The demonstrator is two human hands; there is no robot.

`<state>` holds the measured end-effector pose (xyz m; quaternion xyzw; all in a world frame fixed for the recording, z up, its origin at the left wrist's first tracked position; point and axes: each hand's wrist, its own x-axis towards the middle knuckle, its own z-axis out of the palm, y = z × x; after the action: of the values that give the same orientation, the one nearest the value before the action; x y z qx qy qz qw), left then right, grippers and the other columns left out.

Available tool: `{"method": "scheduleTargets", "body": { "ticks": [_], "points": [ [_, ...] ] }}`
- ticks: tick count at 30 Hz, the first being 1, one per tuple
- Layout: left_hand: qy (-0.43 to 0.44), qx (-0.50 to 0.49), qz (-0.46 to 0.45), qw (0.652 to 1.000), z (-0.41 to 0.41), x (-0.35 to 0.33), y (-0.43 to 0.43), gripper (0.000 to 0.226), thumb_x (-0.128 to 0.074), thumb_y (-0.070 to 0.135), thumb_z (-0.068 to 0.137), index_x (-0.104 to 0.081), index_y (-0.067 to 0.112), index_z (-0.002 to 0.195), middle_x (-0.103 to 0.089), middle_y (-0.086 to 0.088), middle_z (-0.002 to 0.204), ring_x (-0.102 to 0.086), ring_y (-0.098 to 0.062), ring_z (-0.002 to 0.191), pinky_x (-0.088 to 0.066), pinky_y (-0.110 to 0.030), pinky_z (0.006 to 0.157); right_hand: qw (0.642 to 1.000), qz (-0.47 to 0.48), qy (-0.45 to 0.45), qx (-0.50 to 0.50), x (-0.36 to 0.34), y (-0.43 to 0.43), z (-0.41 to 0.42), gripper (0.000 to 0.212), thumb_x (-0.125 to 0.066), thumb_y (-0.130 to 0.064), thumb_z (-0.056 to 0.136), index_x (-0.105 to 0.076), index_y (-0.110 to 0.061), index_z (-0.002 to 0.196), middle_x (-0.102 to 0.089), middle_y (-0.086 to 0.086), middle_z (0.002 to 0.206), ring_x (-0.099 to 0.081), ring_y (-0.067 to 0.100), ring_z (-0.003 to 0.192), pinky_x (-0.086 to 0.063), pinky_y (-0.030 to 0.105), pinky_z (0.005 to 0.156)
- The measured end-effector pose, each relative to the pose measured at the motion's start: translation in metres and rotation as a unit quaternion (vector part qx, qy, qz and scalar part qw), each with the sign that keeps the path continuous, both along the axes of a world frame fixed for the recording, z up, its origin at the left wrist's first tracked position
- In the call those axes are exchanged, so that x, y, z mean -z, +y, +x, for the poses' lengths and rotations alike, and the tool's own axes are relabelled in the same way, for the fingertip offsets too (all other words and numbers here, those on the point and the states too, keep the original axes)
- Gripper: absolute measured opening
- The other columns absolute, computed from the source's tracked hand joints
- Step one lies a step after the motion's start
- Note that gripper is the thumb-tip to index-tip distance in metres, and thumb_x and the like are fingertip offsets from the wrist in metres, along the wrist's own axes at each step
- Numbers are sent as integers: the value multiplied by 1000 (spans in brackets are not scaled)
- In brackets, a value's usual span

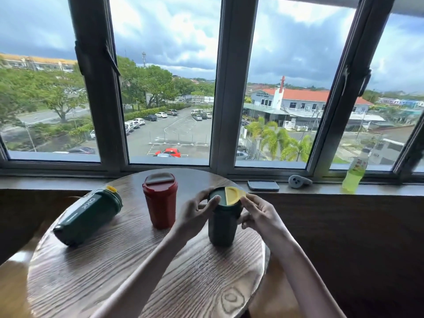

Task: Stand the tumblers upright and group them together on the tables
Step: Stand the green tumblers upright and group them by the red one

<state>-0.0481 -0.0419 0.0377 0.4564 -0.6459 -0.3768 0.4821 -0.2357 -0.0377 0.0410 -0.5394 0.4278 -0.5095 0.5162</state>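
Three tumblers are on a round wooden table [96, 271]. A dark green tumbler with a yellow flap lid [223, 228] stands upright at the right. My left hand [197, 213] touches its rim from the left, and my right hand [259, 213] holds it from the right, fingers at the yellow flap. A red tumbler with a grey lid [160, 200] stands upright in the middle, apart from my hands. A second dark green tumbler with a yellow cap [88, 216] lies on its side at the left, lid toward the window.
A windowsill runs behind the table, holding a phone [263, 185], a small grey object [299, 181] and a green drink bottle [354, 174]. A dark panelled wall sits below the sill. The table's edge curves close on the right.
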Motion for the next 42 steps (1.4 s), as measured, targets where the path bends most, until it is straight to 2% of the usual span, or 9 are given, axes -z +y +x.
{"method": "scheduleTargets", "body": {
  "ticks": [5, 10, 14, 19, 25, 28, 35, 39, 42],
  "points": [
    [36, 7, 10, 999, 3, 14, -4, 55, -60, 56, 75, -49, 34, 125, -66, -3, 114, -64, -10, 104, -51, -20, 84, 999, -6, 33, 2, 2, 1, 0, 41, -59, -34, 87, -57, -10, 120, -68, 8, 96, -64, 15, 58, -46, 22, 50],
    [-2, 7, 15, 1000, 10, 15, 5, 53, -62, 41, 85, -47, 25, 132, -63, -2, 120, -61, -9, 109, -50, -24, 91, 990, -46, 113, 70, 1, 15, 3, 25, -56, -28, 93, -54, -23, 117, -67, -6, 104, -68, 10, 66, -44, 16, 51],
    [-40, -40, -25, 998, 27, 15, 30, 25, -62, 24, 89, -57, 30, 113, -67, 12, 107, -63, -2, 99, -51, -18, 81, 942, -188, 142, 238, 10, 51, 19, 14, -60, -23, 89, -62, -28, 103, -63, -8, 93, -61, 6, 71, -46, 14, 59],
    [-77, -142, -70, 984, 79, 14, 80, 14, -65, 29, 87, -66, 34, 100, -71, 16, 89, -63, 3, 81, -49, -13, 69, 930, -284, 204, 114, 17, 78, 75, 21, -55, -39, 82, -65, -26, 96, -58, -14, 83, -58, 8, 68, -40, 8, 54],
    [-147, -308, -51, 939, 199, 12, 98, 17, -65, 31, 86, -65, 29, 103, -69, 12, 98, -62, 2, 86, -50, -21, 73, 949, -163, 236, -127, 18, 42, 176, 18, -64, -34, 86, -58, -29, 101, -61, -11, 77, -58, 0, 72, -44, 13, 65],
    [-183, -340, 16, 922, 247, 17, 90, 35, -69, 28, 84, -61, 15, 115, -61, -5, 111, -58, -15, 103, -47, -30, 88, 957, -48, 229, -174, 30, 1, 224, 41, -62, -50, 80, -56, -21, 109, -67, -3, 92, -64, 10, 87, -54, 34, 80],
    [-195, -245, 181, 932, 299, 25, 56, 87, -75, 61, 58, -48, 20, 130, -60, -2, 114, -59, -13, 101, -48, -28, 91, 971, 148, 135, -134, 32, -47, 298, 44, -63, -46, 85, -58, -5, 100, -61, 9, 89, -64, 22, 80, -58, 36, 74],
    [-159, -196, 190, 949, 308, 28, 44, 84, -77, 60, 56, -53, 20, 126, -65, 4, 108, -63, -6, 97, -49, -23, 89, 968, 185, 126, -116, 33, -61, 317, 52, -68, -49, 80, -59, -4, 103, -65, 15, 100, -67, 27, 84, -57, 30, 58],
    [-116, -185, 169, 961, 310, 31, 42, 83, -81, 56, 54, -57, 19, 125, -70, 4, 103, -66, -4, 92, -52, -21, 85, 972, 183, 107, -97, 38, -65, 325, 50, -72, -46, 78, -63, -1, 98, -67, 18, 104, -68, 29, 90, -60, 32, 65]
  ]
}}
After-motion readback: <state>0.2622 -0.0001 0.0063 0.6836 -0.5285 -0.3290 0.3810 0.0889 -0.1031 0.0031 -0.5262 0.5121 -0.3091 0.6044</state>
